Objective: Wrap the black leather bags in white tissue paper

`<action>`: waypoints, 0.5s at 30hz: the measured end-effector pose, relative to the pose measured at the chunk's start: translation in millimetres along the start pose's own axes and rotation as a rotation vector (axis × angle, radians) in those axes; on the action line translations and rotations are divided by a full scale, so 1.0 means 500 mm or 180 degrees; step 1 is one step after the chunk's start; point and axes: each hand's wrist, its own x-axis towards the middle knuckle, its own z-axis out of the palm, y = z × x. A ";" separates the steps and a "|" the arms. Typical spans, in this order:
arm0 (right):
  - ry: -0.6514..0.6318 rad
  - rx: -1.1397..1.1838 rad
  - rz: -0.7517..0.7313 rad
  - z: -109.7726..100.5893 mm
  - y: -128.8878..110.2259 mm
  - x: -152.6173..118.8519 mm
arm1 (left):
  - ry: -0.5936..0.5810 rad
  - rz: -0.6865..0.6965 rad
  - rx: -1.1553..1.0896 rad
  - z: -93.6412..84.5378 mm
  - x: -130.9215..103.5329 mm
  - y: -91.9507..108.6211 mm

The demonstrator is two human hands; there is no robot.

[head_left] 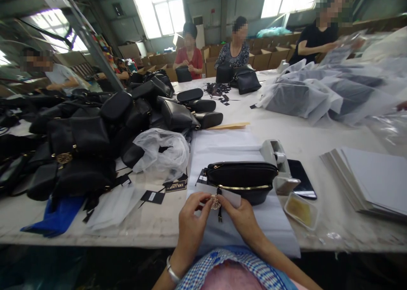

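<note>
A black bag (pixel 244 175) with a gold zipper lies on white paper in front of me. At its near side hangs a round gold ornament (pixel 215 202) on a short black strap. My left hand (pixel 195 216) pinches the ornament's left edge between thumb and fingers. From the right, my right hand (pixel 240 218) holds the ornament's other edge, its fingers partly hidden under a thin white sheet (pixel 231 197). The sheet lies between the bag and the ornament.
Black bags (pixel 79 137) are heaped at left, near black tags (pixel 152 196) and crumpled white wrap (pixel 162 152). A tape dispenser (pixel 275 154), a dark tablet (pixel 300 177), a small dish (pixel 300 210) and stacked boards (pixel 372 179) are at right. Several people work beyond.
</note>
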 end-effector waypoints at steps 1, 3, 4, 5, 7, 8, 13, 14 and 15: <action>0.0008 0.0031 0.0035 0.000 -0.001 0.000 | 0.0214 0.0122 0.0208 -0.008 0.003 -0.006; 0.0014 0.0071 0.0139 -0.002 0.000 0.001 | 0.0544 0.0021 0.0310 -0.023 0.011 -0.016; 0.0010 0.0085 0.0199 -0.004 0.001 0.001 | 0.0533 -0.0214 0.0147 -0.028 0.015 -0.020; 0.0000 0.0091 0.0252 -0.006 0.002 0.002 | 0.0345 -0.0542 -0.0149 -0.032 0.019 -0.022; -0.0026 0.0065 0.0291 -0.008 0.004 0.004 | -0.0400 -0.1247 -0.0926 -0.035 0.023 -0.017; -0.0044 0.0046 0.0269 -0.008 0.005 0.005 | -0.0804 -0.1501 -0.1245 -0.035 0.022 -0.011; 0.0036 -0.0302 -0.0151 -0.005 0.000 -0.009 | -0.1228 -0.1233 -0.0712 -0.013 0.004 0.022; 0.0088 -0.0454 -0.0229 -0.006 0.001 -0.011 | -0.1105 -0.0949 -0.0445 -0.001 0.007 0.022; 0.0166 -0.0588 -0.0266 -0.010 0.003 -0.010 | -0.1020 -0.0653 -0.0273 0.015 0.017 0.019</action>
